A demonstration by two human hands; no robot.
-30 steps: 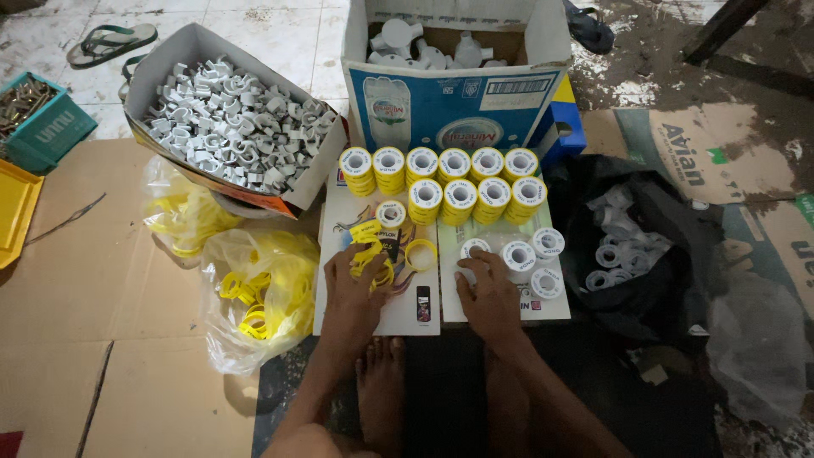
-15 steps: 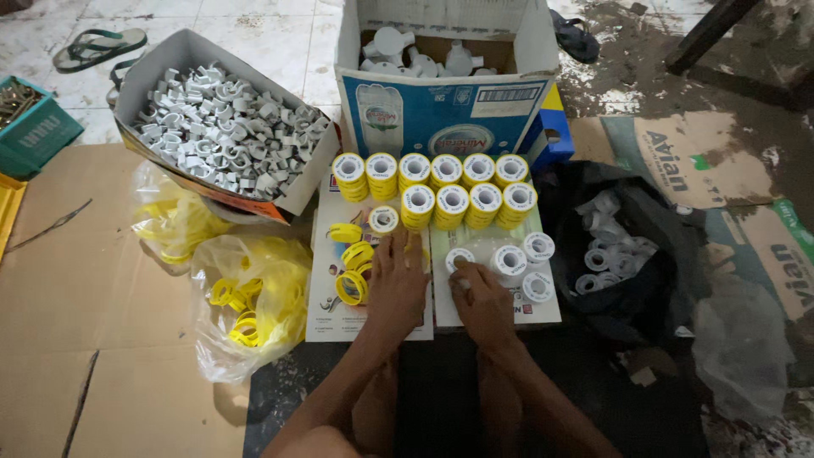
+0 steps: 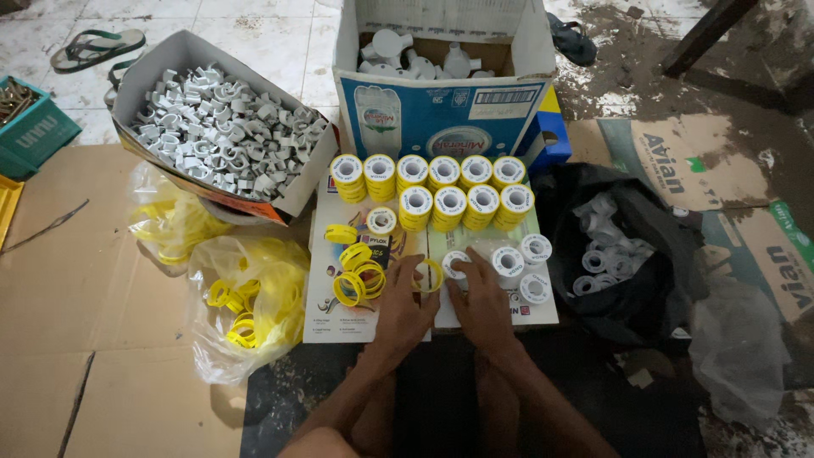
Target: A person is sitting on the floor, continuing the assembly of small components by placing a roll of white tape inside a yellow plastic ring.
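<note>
yellow plastic rings (image 3: 359, 276): I see glossy, smooth plastic
white tape spool (image 3: 456, 264): matt white
brown cardboard sheet (image 3: 93, 288): matt, rough

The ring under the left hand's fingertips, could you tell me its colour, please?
Yellow ring, clearest in the head view.

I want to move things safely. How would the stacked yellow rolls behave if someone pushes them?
The stacked yellow rolls stand in short columns, so a sideways push would probably topple them. Being round spools, fallen ones may roll. They look small and probably light.

Yellow plastic ring (image 3: 428, 275): lying flat on printed cardboard sheet (image 3: 339, 307). Round white tape spool (image 3: 455, 264): lying flat, just beside ring.
</note>
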